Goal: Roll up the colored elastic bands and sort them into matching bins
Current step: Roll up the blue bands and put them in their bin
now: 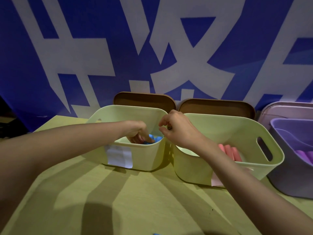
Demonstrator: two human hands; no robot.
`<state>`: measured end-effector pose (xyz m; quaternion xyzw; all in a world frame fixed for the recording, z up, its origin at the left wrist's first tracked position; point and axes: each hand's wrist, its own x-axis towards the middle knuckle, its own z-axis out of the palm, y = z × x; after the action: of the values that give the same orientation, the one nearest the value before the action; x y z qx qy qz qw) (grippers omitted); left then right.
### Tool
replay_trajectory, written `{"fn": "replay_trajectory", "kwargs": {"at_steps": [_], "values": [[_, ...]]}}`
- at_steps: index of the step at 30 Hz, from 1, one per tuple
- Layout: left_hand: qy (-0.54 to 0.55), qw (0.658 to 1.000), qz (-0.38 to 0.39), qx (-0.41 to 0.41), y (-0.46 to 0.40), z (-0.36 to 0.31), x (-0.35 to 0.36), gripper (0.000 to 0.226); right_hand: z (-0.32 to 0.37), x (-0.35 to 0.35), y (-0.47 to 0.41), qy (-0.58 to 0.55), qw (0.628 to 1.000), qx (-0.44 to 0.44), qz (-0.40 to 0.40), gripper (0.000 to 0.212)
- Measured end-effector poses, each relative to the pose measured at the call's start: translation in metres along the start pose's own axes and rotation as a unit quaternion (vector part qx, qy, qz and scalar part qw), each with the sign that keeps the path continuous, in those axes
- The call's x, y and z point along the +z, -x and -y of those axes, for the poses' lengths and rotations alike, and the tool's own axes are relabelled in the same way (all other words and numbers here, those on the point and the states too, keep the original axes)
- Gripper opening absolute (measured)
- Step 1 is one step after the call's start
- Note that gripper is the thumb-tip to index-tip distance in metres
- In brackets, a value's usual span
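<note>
While the left forearm crosses the frame from the left edge toward centre, the left hand (138, 133) reaches down inside the left cream bin (149, 158), its fingers curled and pinched onto a rolled blue band (150, 142) lying among other blue rolls (158, 138) at the bin's bottom. This bin stands at centre frame on the yellow-green tabletop (118, 197) and carries a white paper label (118, 156) on its near wall. Behind it, a brown lid (144, 100) leans upright against the blue-and-white patterned backdrop (50, 56).

Just right of centre, the right hand (177, 128) hovers over the junction of the two cream bins, fingers loosely bent with thumb and forefinger close together; whether they grip anything cannot be told. The right forearm runs from there to the lower right corner, passing over the near wall of the right cream bin (237, 129). This bin sits just beside the left one, has a slotted handle on its right wall, and holds pink rolls (232, 152) lying side by side; a pink label (216, 181) shows on its near wall. A second brown lid (216, 107) stands behind it.

At the right edge, a lilac bin (284, 182) touches the right cream bin and contains purple rolls (304, 156). A small blue fragment (156, 234) is cut off by the bottom edge, centre.
</note>
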<state>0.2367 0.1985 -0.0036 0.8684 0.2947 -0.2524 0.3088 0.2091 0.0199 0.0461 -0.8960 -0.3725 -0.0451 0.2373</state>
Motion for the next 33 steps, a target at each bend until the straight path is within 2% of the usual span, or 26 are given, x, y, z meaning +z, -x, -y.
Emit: {"fn": "replay_trajectory", "kwargs": {"at_steps": [3,6,11,13,17,19,22,25,29,33], "values": [[-0.008,1.000,0.006,-0.010,0.006,0.001,-0.011,0.040,0.002,-0.004,-0.002,0.021,1.000,0.002,0.001,0.023],[0.029,1.000,-0.009,0.007,0.022,0.000,-0.025,0.038,0.006,-0.014,0.001,0.030,1.000,0.005,-0.002,0.028],[0.038,0.988,-0.092,0.121,0.063,0.000,-0.041,0.046,0.015,-0.032,0.021,0.014,1.000,0.000,-0.023,0.041],[0.049,0.963,-0.184,0.189,0.083,-0.002,-0.042,0.042,0.020,-0.040,0.034,0.015,0.999,-0.004,-0.041,0.042],[0.100,0.874,-0.354,0.317,0.132,0.000,-0.023,0.026,0.028,-0.059,0.069,0.012,0.997,-0.014,-0.075,0.039],[0.136,0.842,-0.381,0.358,0.158,0.003,-0.005,0.022,0.031,-0.068,0.092,0.009,0.996,-0.018,-0.088,0.039],[0.165,0.824,-0.372,0.395,0.189,0.014,0.031,0.018,0.032,-0.077,0.133,-0.011,0.994,-0.010,-0.104,0.041],[0.211,0.826,-0.336,0.400,0.208,0.032,0.070,0.013,0.025,-0.079,0.177,-0.017,0.994,-0.001,-0.106,0.040],[0.219,0.877,-0.262,0.339,0.217,0.061,0.127,0.007,0.001,-0.072,0.234,-0.049,0.994,0.042,-0.088,0.039],[0.194,0.905,-0.275,0.260,0.215,0.088,0.173,0.009,-0.033,-0.052,0.292,-0.090,0.976,0.153,-0.129,0.033]]}}
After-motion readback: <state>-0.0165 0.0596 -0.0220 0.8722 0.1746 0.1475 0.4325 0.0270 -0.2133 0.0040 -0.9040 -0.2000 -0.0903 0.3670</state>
